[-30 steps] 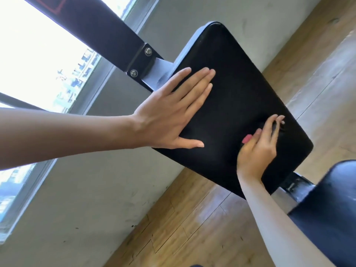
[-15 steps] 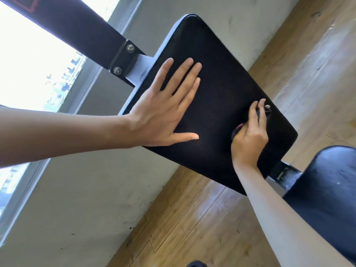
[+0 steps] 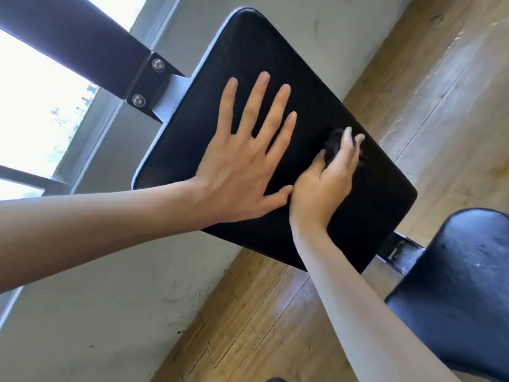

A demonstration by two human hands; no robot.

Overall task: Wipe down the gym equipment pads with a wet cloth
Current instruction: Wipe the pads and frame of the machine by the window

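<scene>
1. While the left hand (image 3: 242, 166) lies flat on the black rectangular vinyl gym pad (image 3: 248, 51), fingers straight and spread, its palm rests near the pad's left corner and its fingertips point toward the top corner.
2. The right hand (image 3: 322, 194) curls round a small bunched dark cloth (image 3: 333, 146) and presses it against the pad.
3. The cloth sits close to the pad's upper right edge, nearer the right corner than the top one; most of it is hidden under the fingers, and its outline is blurred.
4. The left thumb tip lies just beside the base of the right hand; whether they touch cannot be told.
5. A dark metal beam (image 3: 82, 45) meets the pad's upper left edge through a black bracket with two bolts (image 3: 148, 81).
6. A second black cushioned pad (image 3: 462, 271) stands beyond the first pad's lower right edge.
7. Below are a wooden plank floor (image 3: 261, 312) and a scuffed grey wall (image 3: 96, 299), with a bright window (image 3: 33, 92) behind the beam.
</scene>
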